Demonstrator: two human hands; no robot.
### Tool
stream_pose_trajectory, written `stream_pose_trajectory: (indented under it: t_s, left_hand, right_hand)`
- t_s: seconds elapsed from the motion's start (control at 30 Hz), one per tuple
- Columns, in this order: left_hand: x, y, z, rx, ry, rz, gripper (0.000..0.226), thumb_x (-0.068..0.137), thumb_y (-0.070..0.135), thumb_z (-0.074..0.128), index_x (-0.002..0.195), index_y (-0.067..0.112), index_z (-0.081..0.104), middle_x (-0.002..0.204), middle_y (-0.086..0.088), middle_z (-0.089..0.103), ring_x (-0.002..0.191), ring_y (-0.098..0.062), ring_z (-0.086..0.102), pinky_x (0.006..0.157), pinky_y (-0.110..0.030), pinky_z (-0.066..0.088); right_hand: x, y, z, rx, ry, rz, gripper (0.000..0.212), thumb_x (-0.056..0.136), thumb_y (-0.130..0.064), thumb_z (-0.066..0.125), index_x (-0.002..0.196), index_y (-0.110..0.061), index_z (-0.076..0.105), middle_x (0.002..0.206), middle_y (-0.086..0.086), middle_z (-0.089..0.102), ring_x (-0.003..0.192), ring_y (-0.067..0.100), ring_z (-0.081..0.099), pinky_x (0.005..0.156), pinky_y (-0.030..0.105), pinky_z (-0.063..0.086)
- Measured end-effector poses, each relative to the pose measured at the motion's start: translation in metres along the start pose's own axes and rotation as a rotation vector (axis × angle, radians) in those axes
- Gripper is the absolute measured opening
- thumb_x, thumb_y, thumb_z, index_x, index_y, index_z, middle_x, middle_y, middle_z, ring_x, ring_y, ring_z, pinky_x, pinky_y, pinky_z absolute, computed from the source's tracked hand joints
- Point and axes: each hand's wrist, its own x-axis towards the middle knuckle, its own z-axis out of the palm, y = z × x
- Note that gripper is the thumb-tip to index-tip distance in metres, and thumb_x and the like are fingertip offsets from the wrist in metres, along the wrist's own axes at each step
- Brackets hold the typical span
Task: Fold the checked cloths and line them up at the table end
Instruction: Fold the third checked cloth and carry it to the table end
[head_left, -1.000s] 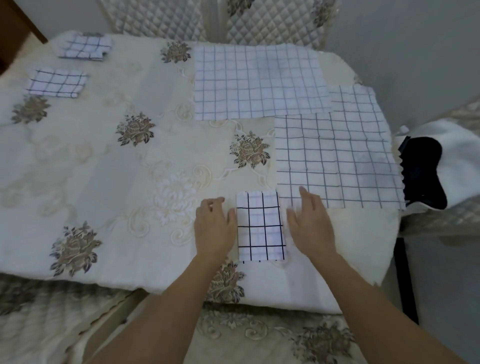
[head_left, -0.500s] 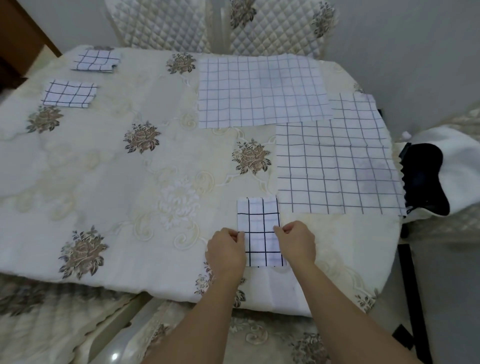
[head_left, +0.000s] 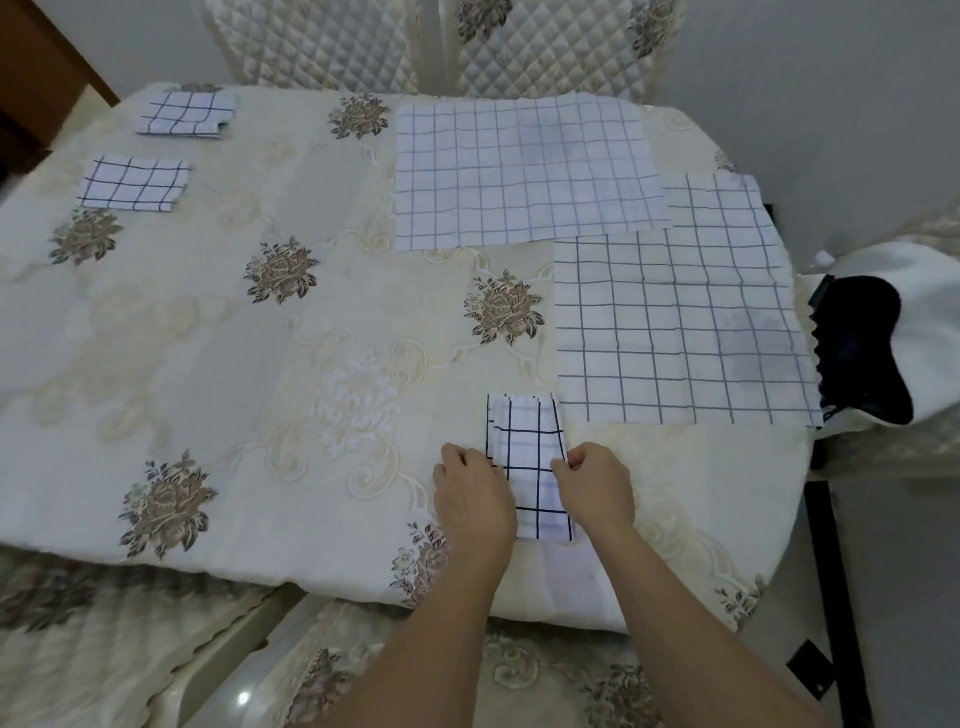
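Overall, the worktop (head_left: 208, 364) fills most of the frame, covered by a cream floral tablecloth.

Two checked cloths lie unfolded and flat on it:
- The larger cloth (head_left: 685, 332) is at the right of the frame, reaching the worktop's right edge.
- The second open cloth (head_left: 524, 171) lies at upper centre. Its lower right corner overlaps the top of the larger cloth.

A black-and-white fabric item (head_left: 862, 343) sits off the worktop's right edge, beside the larger cloth. Two quilted chair backs (head_left: 322, 47) stand along the top of the frame.

The narrow folded cloth (head_left: 530, 457) lies lengthwise at lower centre, near the front edge. Its far end is just beside the larger cloth's lower left corner.
- The left hand (head_left: 472, 499) has its fingers curled onto the strip's left edge and grips it.
- The right hand (head_left: 597, 488) pinches the right edge between thumb and fingers.
- Both hands sit about midway along the strip.

Two small folded cloths rest at the upper left of the frame, well apart from the hands: one (head_left: 135, 182) nearer, the other (head_left: 187, 114) beyond it, close to the far edge.
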Motion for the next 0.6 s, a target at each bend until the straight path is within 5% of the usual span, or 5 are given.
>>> stream_pose_trajectory:
  t_s: [0.23, 0.37, 0.53, 0.6]
  left_hand:
    - [-0.003, 0.007, -0.004, -0.235, 0.001, -0.054, 0.015, 0.093, 0.013, 0.062, 0.101, 0.014, 0.050, 0.096, -0.005, 0.061, 0.088, -0.024, 0.058, 0.076, -0.036, 0.048]
    - [0.008, 0.007, -0.009, -0.326, -0.081, -0.157, 0.016, 0.094, 0.019, 0.061, 0.107, 0.010, 0.060, 0.098, -0.003, 0.066, 0.094, -0.021, 0.061, 0.080, -0.032, 0.047]
    - [0.019, 0.002, -0.016, -0.395, -0.229, -0.165, 0.025, 0.092, 0.018, 0.058, 0.068, 0.013, 0.053, 0.064, 0.002, 0.052, 0.065, -0.017, 0.049, 0.058, -0.028, 0.038]
    - [0.021, 0.002, -0.022, -0.462, -0.273, -0.185, 0.026, 0.093, 0.018, 0.057, 0.067, 0.014, 0.051, 0.062, 0.005, 0.048, 0.063, -0.016, 0.046, 0.054, -0.025, 0.033]
  right_hand:
    - [0.000, 0.003, 0.000, 0.012, -0.013, -0.008, 0.015, 0.094, -0.026, 0.060, 0.082, -0.016, 0.059, 0.070, -0.005, 0.058, 0.063, 0.012, 0.052, 0.052, 0.025, 0.034]
    - [0.000, 0.002, -0.002, 0.048, -0.028, -0.009, 0.013, 0.094, -0.025, 0.061, 0.085, -0.015, 0.060, 0.071, -0.005, 0.059, 0.068, 0.016, 0.055, 0.058, 0.028, 0.038]
    - [0.000, 0.001, -0.006, 0.156, -0.056, -0.012, 0.019, 0.093, -0.021, 0.062, 0.075, -0.019, 0.057, 0.066, -0.004, 0.058, 0.061, 0.013, 0.051, 0.054, 0.026, 0.039]
    - [-0.002, 0.000, -0.007, 0.214, -0.067, -0.006, 0.029, 0.093, -0.019, 0.060, 0.067, -0.019, 0.049, 0.059, -0.005, 0.048, 0.056, 0.012, 0.044, 0.053, 0.027, 0.035]
